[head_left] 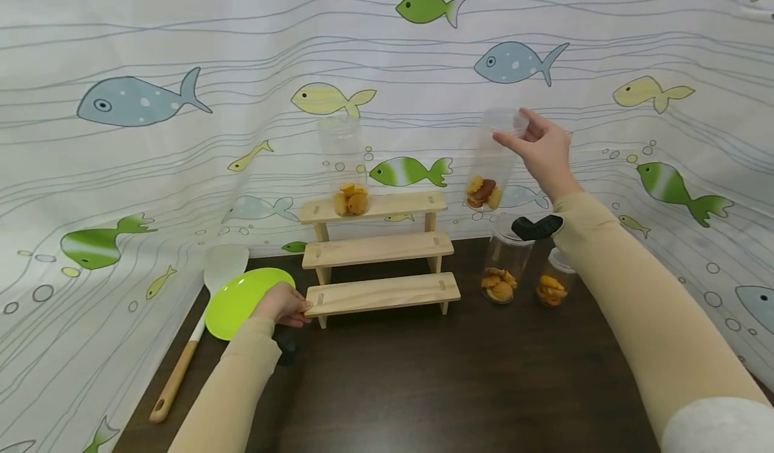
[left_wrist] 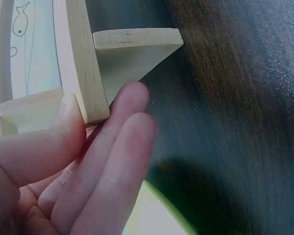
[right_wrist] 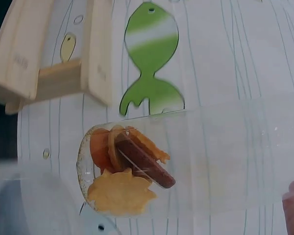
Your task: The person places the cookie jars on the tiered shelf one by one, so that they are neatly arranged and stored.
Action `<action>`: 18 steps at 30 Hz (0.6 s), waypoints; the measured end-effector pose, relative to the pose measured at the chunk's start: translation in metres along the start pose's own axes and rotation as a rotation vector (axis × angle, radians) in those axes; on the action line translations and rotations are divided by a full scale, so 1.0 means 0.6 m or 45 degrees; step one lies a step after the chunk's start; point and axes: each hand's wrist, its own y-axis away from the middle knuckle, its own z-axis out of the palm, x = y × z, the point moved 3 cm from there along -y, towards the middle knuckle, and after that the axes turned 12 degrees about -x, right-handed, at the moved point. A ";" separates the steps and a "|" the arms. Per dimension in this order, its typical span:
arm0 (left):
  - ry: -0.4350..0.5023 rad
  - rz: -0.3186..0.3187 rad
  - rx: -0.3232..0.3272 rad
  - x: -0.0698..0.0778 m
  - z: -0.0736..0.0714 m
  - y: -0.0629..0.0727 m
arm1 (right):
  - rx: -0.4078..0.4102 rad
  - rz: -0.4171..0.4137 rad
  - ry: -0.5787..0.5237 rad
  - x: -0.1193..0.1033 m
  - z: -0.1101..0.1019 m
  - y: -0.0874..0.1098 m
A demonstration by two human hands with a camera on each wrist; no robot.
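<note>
A three-step wooden shelf (head_left: 381, 292) stands at the back of the dark table. My left hand (head_left: 283, 304) pinches the left end of its lowest step; the left wrist view shows the thumb (left_wrist: 63, 132) on one face and fingers beyond the edge. Up on the right, my right hand (head_left: 544, 149) grips a tall clear jar (head_left: 492, 147) near its top. The jar hangs tilted in the air, with yellow and brown biscuits (right_wrist: 122, 191) at its bottom. Another tall jar (head_left: 341, 150) with round biscuits stands on the top step.
Below the held jar, a tall lidded jar (head_left: 506, 258) and a shorter jar (head_left: 555, 278) of biscuits stand on the table (head_left: 423, 386). To the left lie a green plate (head_left: 236, 302) and a wooden-handled spatula (head_left: 175, 379). A fish-patterned cloth (head_left: 242, 36) hangs behind.
</note>
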 end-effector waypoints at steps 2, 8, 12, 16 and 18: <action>-0.006 0.006 0.009 0.002 0.002 0.004 | -0.016 -0.021 -0.028 -0.008 0.013 -0.005; 0.021 0.019 0.059 0.002 0.008 0.007 | -0.065 -0.059 -0.039 -0.020 0.060 -0.019; 0.026 0.016 0.069 0.002 0.010 0.007 | -0.086 -0.072 -0.047 -0.029 0.089 -0.024; 0.019 0.002 0.075 -0.001 0.007 0.005 | -0.101 -0.102 -0.081 -0.039 0.114 -0.032; 0.021 -0.001 0.076 -0.001 0.006 0.005 | -0.112 -0.115 -0.090 -0.041 0.127 -0.037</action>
